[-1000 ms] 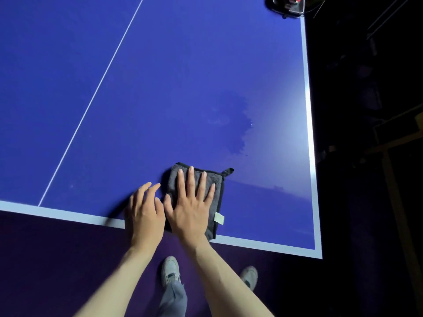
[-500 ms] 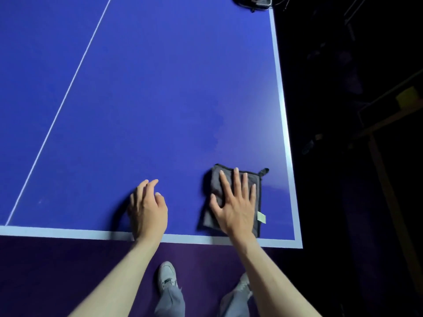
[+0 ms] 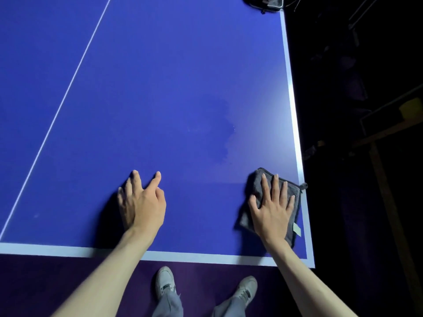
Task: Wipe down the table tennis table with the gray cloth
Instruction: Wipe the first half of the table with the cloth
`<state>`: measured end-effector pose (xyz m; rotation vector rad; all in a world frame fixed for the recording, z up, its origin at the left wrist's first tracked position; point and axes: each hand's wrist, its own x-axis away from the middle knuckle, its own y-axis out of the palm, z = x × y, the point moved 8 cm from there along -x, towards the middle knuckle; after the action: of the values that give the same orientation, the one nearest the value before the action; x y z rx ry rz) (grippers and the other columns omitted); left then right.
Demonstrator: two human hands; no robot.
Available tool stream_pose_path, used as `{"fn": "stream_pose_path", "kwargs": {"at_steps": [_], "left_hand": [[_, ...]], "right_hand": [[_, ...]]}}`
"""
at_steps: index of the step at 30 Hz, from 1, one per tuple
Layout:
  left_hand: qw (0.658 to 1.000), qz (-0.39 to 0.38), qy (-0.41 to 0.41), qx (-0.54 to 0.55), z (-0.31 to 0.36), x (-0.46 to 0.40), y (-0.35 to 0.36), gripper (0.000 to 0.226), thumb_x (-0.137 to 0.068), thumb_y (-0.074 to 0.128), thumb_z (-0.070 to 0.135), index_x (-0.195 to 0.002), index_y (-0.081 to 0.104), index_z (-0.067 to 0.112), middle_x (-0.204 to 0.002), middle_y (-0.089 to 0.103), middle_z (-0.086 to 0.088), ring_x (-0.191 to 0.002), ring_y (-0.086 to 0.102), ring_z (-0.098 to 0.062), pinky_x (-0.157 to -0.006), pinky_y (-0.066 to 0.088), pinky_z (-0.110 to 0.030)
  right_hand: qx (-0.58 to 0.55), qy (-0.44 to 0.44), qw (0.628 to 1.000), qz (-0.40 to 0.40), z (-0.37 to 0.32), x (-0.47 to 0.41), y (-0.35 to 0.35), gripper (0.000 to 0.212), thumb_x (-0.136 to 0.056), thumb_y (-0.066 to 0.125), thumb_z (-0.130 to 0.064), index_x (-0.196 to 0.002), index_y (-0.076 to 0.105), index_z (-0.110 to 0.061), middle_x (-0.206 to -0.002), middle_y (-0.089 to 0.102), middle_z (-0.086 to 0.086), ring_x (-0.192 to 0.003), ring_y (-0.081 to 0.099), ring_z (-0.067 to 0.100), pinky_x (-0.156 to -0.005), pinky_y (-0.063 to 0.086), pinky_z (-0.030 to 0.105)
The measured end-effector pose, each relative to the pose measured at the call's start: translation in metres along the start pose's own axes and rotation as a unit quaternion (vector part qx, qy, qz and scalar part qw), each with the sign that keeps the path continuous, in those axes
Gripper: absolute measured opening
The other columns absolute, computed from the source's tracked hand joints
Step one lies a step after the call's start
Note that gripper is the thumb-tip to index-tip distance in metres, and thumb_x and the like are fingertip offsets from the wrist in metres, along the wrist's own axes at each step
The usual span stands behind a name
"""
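Gray cloth [image 3: 274, 202], folded into a rough square, lies flat on the blue counter [image 3: 171, 88] at its near right corner, touching the white edge line on the right side. Right hand [image 3: 272, 211] is spread wide over it, palm down, all five fingers straight and fanned, pressing the cloth onto the surface. A small pale tag [image 3: 297, 230] pokes out from the cloth's right edge, and a dark loop [image 3: 304, 186] sticks out at its far right corner.

Left hand [image 3: 142, 207] rests on bare counter well apart from the cloth, fingers loosely extended with the tips touching the surface, holding nothing. One cloth, two hands, both bare forearms reaching in from the near edge.

Past the cloth, a darker damp-looking patch [image 3: 222, 131] sits on the blue. One thin white centre line [image 3: 68, 92] runs away on the left. Below the counter edge, two pale shoes [image 3: 165, 282] stand on the purple floor [image 3: 45, 282]. A dark object [image 3: 263, 3] sits at the far right corner, too cropped to tell.
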<state>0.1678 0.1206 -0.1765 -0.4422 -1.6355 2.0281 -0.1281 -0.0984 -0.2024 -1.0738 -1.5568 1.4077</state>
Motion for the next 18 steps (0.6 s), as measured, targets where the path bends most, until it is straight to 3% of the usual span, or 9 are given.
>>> {"fn": "stream_pose_path", "kwargs": {"at_steps": [5,9,13,18], "left_hand": [[1.000,-0.027,-0.001,-0.006,0.000,-0.010,-0.006,0.043,-0.093,0.061,0.017,-0.134,0.068,0.028,-0.145,0.051,-0.028,-0.125,0.055,-0.043,-0.117,0.031,-0.057],[0.999,-0.002,-0.034,0.031,-0.013,-0.012,-0.016,0.045,-0.088,0.064,0.009,-0.132,0.067,0.018,-0.139,0.062,-0.015,-0.121,0.061,-0.037,-0.113,0.036,-0.060],[0.998,0.035,-0.046,0.033,-0.021,-0.027,-0.028,0.042,-0.083,0.063,0.003,-0.123,0.067,0.015,-0.118,0.071,-0.009,-0.107,0.063,-0.036,-0.100,0.044,-0.056],[0.998,0.041,-0.043,0.036,0.001,-0.063,-0.028,0.044,-0.085,0.059,0.007,-0.128,0.063,0.018,-0.135,0.061,-0.003,-0.117,0.057,-0.034,-0.096,0.043,-0.056]], "right_hand": [[-0.029,-0.117,0.993,0.001,-0.163,0.005,0.008,0.074,-0.091,0.046,-0.051,-0.162,0.030,-0.038,-0.173,0.016,-0.001,-0.160,0.015,0.028,-0.126,0.014,0.059],[-0.067,-0.178,0.982,-0.020,-0.259,0.005,0.015,0.072,-0.093,0.045,-0.053,-0.162,0.029,-0.038,-0.174,0.015,0.000,-0.160,0.012,0.029,-0.125,0.011,0.060],[-0.094,-0.183,0.978,-0.029,-0.271,-0.003,0.019,0.071,-0.093,0.045,-0.054,-0.161,0.030,-0.040,-0.174,0.015,-0.003,-0.160,0.011,0.026,-0.127,0.010,0.058],[-0.127,-0.221,0.966,-0.046,-0.247,-0.015,0.016,0.071,-0.092,0.049,-0.052,-0.160,0.031,-0.042,-0.173,0.016,-0.006,-0.160,0.012,0.024,-0.127,0.012,0.055]]}}
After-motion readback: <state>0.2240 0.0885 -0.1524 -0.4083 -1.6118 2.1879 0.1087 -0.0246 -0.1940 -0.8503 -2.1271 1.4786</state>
